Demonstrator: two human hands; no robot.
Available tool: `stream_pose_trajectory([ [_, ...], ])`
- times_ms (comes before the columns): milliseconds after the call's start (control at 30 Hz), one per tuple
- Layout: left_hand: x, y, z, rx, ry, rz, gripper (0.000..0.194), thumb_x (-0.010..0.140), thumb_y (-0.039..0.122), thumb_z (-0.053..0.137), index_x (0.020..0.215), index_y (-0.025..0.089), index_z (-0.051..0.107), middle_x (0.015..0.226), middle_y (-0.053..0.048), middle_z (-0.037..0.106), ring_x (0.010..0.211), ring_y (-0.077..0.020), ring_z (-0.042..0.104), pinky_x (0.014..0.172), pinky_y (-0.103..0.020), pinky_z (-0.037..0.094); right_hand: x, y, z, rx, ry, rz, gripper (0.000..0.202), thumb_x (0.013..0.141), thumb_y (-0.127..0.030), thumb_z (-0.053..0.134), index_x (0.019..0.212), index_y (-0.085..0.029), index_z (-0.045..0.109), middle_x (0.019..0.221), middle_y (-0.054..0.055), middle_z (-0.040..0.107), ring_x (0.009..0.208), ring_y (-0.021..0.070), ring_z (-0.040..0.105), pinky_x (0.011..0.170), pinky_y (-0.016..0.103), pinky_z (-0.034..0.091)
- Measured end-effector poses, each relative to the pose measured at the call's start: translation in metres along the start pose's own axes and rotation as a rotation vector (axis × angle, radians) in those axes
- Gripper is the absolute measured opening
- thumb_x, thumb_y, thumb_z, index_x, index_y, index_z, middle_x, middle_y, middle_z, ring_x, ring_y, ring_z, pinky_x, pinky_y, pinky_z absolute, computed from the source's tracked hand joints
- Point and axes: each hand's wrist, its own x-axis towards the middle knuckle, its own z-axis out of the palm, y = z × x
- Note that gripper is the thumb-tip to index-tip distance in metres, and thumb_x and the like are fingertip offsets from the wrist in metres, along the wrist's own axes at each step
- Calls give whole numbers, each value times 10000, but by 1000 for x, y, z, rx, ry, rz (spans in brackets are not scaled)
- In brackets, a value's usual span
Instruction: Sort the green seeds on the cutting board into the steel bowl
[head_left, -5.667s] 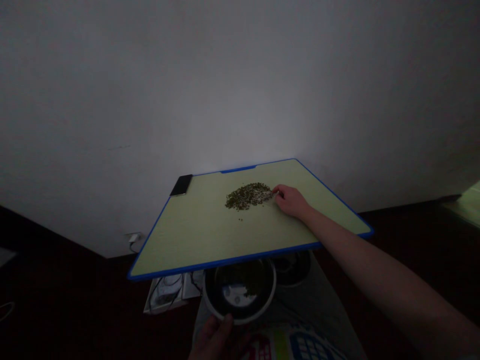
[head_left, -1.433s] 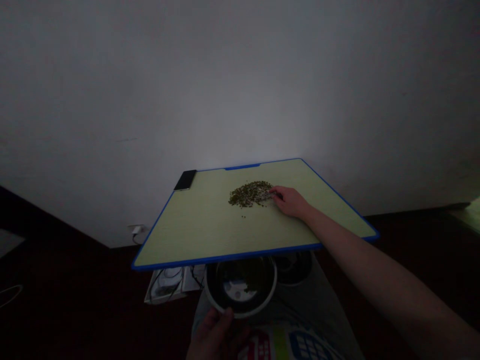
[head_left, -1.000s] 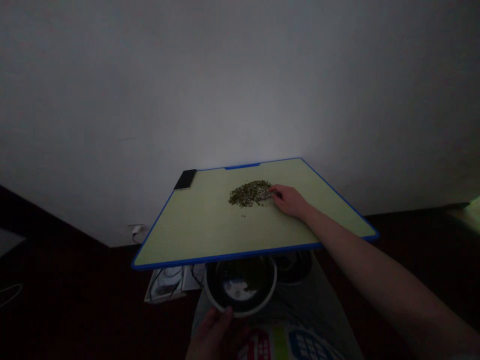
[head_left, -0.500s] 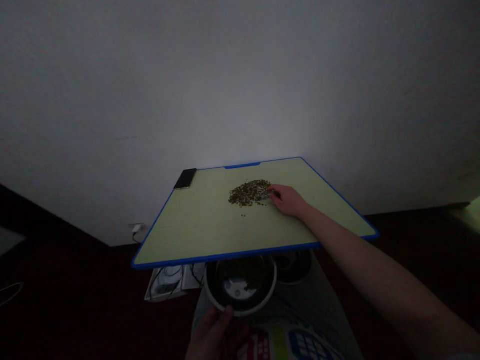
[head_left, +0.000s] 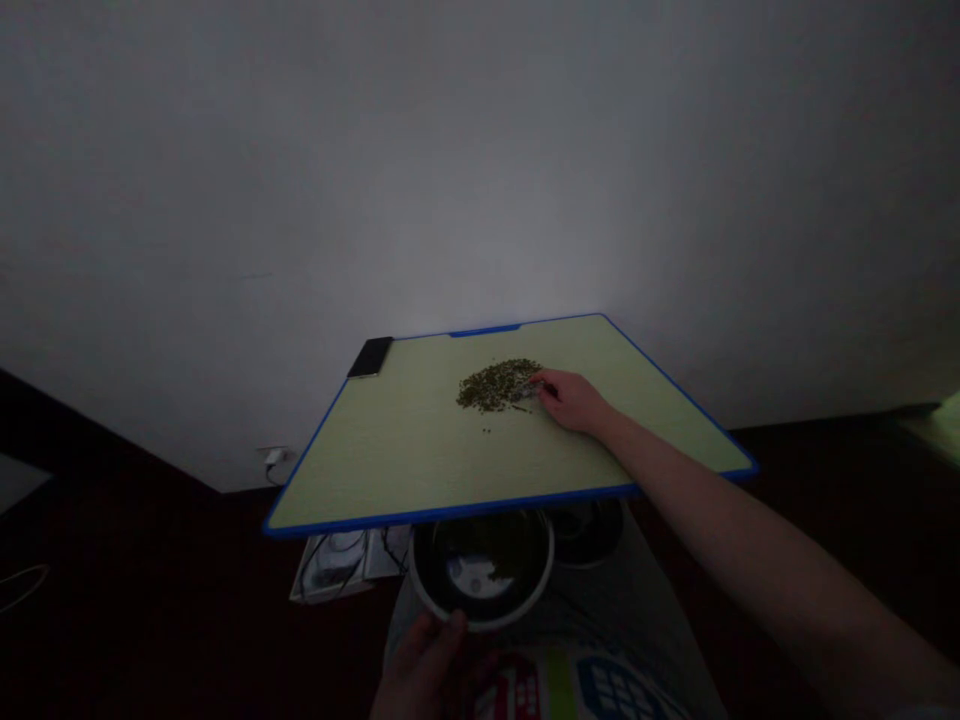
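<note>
A loose pile of small green-brown grains [head_left: 487, 385] lies spread on a pale low table [head_left: 390, 450] with a blue edge. At the pile's right side is my right hand [head_left: 571, 400], its fingers closed in a pinch. A small shiny thing shows by the fingertips among the grains; its kind is unclear. Below the table's near edge, my left hand [head_left: 427, 660] grips the near rim of a round metal bowl [head_left: 480, 624], thumb over the rim. The bowl's far side is hidden under the table, and some dark stuff inside is too dim to name.
A black phone [head_left: 370, 357] lies at the table's far left corner. A second dark bowl [head_left: 589, 535] sits under the near edge, above my lap. Left of it are a white box with cables [head_left: 334, 565] and a wall plug [head_left: 275, 457]. Behind stands a bare wall.
My right fingertips have shifted slightly left, into the edge of the grains, and the shiny thing has moved with them. My left hand and the bowl stay as they were.
</note>
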Motion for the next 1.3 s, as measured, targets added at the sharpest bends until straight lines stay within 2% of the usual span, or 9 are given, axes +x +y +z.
stream_pose_trajectory([
  [100, -1, 1, 1, 0, 18, -7, 459, 555, 247, 874, 950, 201, 644, 944, -93, 792, 973, -349, 725, 964, -535, 502, 0, -1, 1, 8, 3, -2, 302, 895, -207, 496, 1128, -134, 674, 758, 54, 673, 654, 154, 539, 685, 263, 386],
  [333, -1, 1, 1, 15, 26, -11, 550, 601, 239, 846, 1093, 188, 606, 930, -119, 796, 930, -331, 740, 926, -504, 523, -1, 1, 2, 9, 13, -12, 292, 891, -207, 499, 1113, -138, 675, 755, 52, 672, 661, 155, 548, 682, 263, 383],
  [500, -1, 0, 2, 17, 17, 9, 636, 597, 252, 843, 1174, 190, 582, 927, -115, 800, 919, -337, 744, 913, -513, 535, 1, 2, 4, 13, 19, -21, 293, 892, -213, 503, 1123, -150, 672, 847, 69, 702, 747, 169, 586, 731, 268, 401],
  [567, -1, 0, 1, 32, 19, 8, 578, 586, 263, 848, 1112, 196, 618, 917, -108, 800, 928, -340, 741, 904, -507, 541, 0, 1, 3, 15, 22, -9, 295, 894, -220, 505, 1128, -155, 672, 857, 70, 707, 757, 171, 590, 738, 269, 405],
  [667, -1, 0, 1, 42, 5, 8, 394, 558, 301, 865, 893, 213, 676, 897, -83, 803, 946, -325, 735, 880, -454, 555, -1, 1, 1, 6, 28, 21, 306, 886, -212, 503, 1132, -148, 673, 802, 62, 702, 722, 169, 586, 726, 268, 408],
  [767, -1, 1, 1, 42, -21, 0, 333, 530, 326, 881, 788, 235, 692, 902, -58, 810, 948, -303, 731, 836, -402, 565, -1, 2, 0, -9, 44, 29, 313, 881, -206, 499, 1132, -139, 672, 793, 66, 701, 715, 171, 589, 729, 270, 411],
  [933, -2, 2, 1, 54, -25, -22, 347, 509, 338, 890, 788, 237, 709, 903, -57, 813, 902, -294, 738, 800, -391, 569, -1, 2, 0, -27, 37, 35, 304, 882, -209, 502, 1130, -151, 669, 830, 74, 711, 740, 181, 598, 733, 279, 418],
  [1100, 0, 0, 0, 51, -14, -20, 413, 490, 355, 897, 830, 226, 700, 932, -70, 803, 1018, -333, 711, 896, -425, 542, 0, 0, 0, -20, 32, 19, 295, 897, -210, 494, 1128, -150, 667, 850, 77, 711, 762, 179, 601, 736, 276, 420],
  [1300, 4, -2, -3, 21, -13, -14, 503, 511, 312, 894, 949, 225, 664, 950, -92, 795, 1027, -351, 707, 957, -473, 518, 2, 2, 2, -22, 12, 23, 305, 901, -218, 504, 1148, -146, 667, 819, 71, 703, 739, 171, 591, 735, 274, 416],
])
